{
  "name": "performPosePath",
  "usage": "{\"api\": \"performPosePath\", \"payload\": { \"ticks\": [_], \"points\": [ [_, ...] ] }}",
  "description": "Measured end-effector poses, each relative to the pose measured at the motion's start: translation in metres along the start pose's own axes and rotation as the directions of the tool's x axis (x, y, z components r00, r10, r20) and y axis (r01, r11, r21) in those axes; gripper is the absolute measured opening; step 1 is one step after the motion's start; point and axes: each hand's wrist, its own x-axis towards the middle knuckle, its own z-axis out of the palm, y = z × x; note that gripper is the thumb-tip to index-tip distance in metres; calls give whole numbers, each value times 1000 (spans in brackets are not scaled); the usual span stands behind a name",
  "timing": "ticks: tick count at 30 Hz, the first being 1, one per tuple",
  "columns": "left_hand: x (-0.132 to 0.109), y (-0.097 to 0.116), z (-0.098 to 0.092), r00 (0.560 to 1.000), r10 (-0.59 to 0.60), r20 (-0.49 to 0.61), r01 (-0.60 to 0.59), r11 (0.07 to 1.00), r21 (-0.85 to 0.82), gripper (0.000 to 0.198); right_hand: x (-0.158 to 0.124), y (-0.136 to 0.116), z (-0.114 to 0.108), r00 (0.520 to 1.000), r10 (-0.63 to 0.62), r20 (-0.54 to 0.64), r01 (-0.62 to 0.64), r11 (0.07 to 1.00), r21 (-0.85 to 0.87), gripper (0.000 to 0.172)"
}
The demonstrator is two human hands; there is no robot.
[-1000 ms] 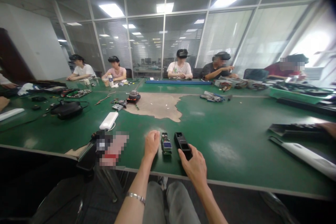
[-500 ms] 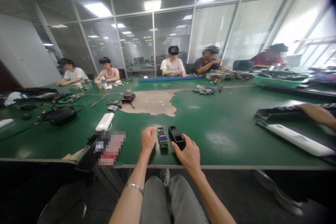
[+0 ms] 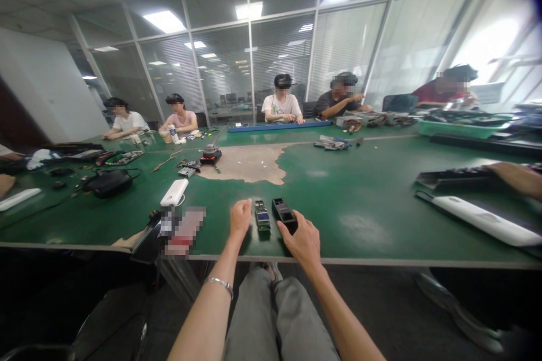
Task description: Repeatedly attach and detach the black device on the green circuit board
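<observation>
A small circuit board with a blue screen (image 3: pixel 262 218) lies near the front edge of the green table (image 3: pixel 359 203). To its right lies a black plastic casing (image 3: pixel 283 211). My left hand (image 3: pixel 240 218) rests on the table just left of the board. It is curled into a fist, and whatever it may hold is hidden. My right hand (image 3: pixel 303 238) is closed on the near end of the black casing, thumb on its left side. A bracelet sits on my left wrist.
A white power bank (image 3: pixel 174 192) and a blurred object lie to the left. A black pouch (image 3: pixel 109 183) and tools sit further left. A white bar (image 3: pixel 483 220) and a co-worker's arm (image 3: pixel 514 177) are at right. Several people sit along the far side.
The view has shifted slightly as my head moved. Both hands stay where they were, the left in a fist beside the board, the right on the black casing.
</observation>
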Motion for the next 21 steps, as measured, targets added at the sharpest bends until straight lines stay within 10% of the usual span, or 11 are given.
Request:
{"api": "performPosePath", "payload": {
  "ticks": [21],
  "points": [
    [-1, 0, -2, 998, -64, 7, 64, 996, -54, 48, 5, -17, -12, 996, 73, -59, -65, 989, 130, 51]
  ]
}}
